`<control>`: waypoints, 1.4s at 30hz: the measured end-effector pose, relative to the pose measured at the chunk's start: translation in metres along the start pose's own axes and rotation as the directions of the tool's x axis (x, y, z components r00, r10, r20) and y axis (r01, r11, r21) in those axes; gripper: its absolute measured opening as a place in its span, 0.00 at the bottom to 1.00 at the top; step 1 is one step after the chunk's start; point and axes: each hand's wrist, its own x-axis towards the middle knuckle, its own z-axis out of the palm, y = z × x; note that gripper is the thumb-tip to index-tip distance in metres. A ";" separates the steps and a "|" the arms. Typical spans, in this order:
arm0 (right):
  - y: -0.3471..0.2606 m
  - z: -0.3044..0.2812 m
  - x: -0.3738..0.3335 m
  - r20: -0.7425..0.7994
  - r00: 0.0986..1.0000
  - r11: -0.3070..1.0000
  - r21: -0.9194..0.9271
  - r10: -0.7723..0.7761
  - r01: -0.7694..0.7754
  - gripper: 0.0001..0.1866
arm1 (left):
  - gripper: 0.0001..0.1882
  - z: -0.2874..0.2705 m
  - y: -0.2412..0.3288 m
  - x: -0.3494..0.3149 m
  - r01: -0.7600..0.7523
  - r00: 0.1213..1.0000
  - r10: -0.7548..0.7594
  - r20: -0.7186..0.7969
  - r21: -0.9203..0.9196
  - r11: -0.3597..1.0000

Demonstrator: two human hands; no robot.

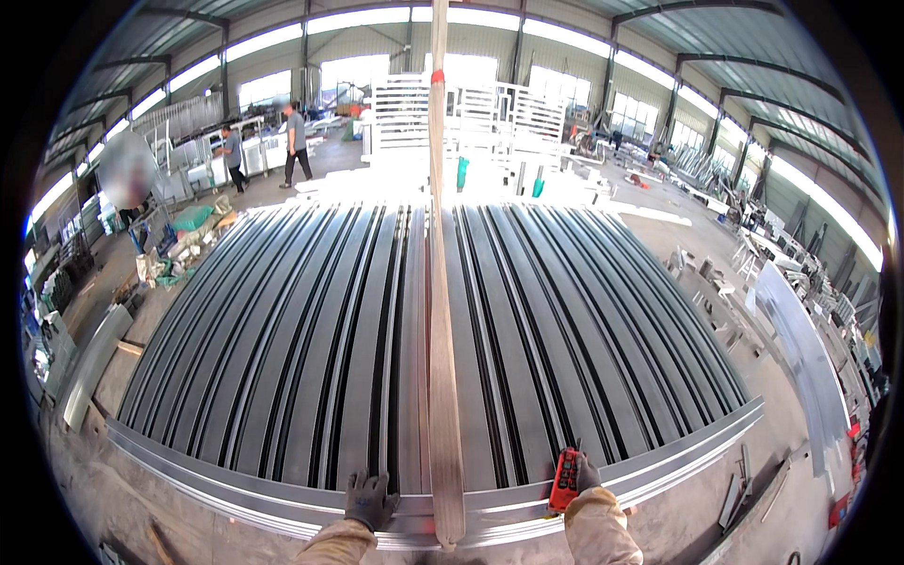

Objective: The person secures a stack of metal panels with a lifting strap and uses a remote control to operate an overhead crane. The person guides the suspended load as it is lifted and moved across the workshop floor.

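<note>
Holding the red remote (pixel 564 480), lower right of centre: right hand (pixel 588 474) has fingers clamped round it. Left hand (pixel 371 501) at near edge of slatted panel (pixel 306 414), fingers slightly apart. Panel fills mid-frame. Strap (pixel 444 405) on: slinging looks done, unstrapping presumably left. Can't tell if panel hangs.

Panel stack (pixel 306 405): mid-grey, patterned in lengthwise bands alternating with black and pale silvery lines; front rail (pixel 235 490) silver-grey, with lighter lines along its length. Strap (pixel 444 377) plain tan-brown, with a bright red band (pixel 437 77) near the top; remote control (pixel 564 482) red with black buttons. Left hand (pixel 371 501) and right hand (pixel 588 473) both gloved dark grey, sleeves (pixel 603 529) beige-tan; background racks (pixel 405 122) white, sack (pixel 192 218) green.
</note>
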 end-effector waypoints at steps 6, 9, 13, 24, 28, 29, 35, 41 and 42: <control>0.009 -0.008 0.005 0.021 0.999 0.999 0.019 -0.049 0.048 0.23 | 0.36 0.009 -0.013 -0.007 -0.031 0.999 0.031 -0.024 0.027 0.999; 0.012 -0.013 0.006 0.050 0.997 0.999 0.016 -0.050 0.050 0.21 | 0.38 0.004 -0.014 -0.014 -0.072 0.996 0.073 -0.042 0.030 0.997; 0.006 -0.014 -0.003 0.109 0.994 0.998 -0.050 -0.029 0.034 0.20 | 0.37 0.000 -0.016 -0.028 -0.175 0.982 0.177 -0.071 0.037 0.984; -0.054 -0.134 0.126 0.296 0.852 0.840 -0.213 -0.432 0.500 0.25 | 0.24 0.062 0.011 -0.018 -0.258 0.959 0.252 -0.128 -0.035 0.965; -0.042 -0.123 0.157 0.413 0.900 0.990 0.027 -0.137 0.138 0.25 | 0.23 0.091 0.005 -0.047 -0.189 0.974 0.192 -0.123 0.037 0.981; -0.034 -0.115 0.160 0.428 0.895 0.990 -0.006 -0.127 0.144 0.26 | 0.24 0.095 0.003 -0.056 -0.167 0.976 0.173 -0.131 0.056 0.984; -0.037 -0.183 0.204 0.440 0.849 0.826 -0.331 -0.292 0.456 0.24 | 0.26 0.123 0.051 -0.038 -0.168 0.979 0.168 -0.119 0.006 0.986; -0.028 -0.158 0.191 0.543 0.828 0.917 -0.244 -0.140 0.315 0.23 | 0.26 0.121 0.079 -0.065 -0.097 0.987 0.100 -0.125 0.033 0.995; -0.027 -0.167 0.191 0.552 0.809 0.876 -0.269 -0.201 0.401 0.23 | 0.26 0.124 0.087 -0.067 -0.095 0.988 0.098 -0.118 0.033 0.995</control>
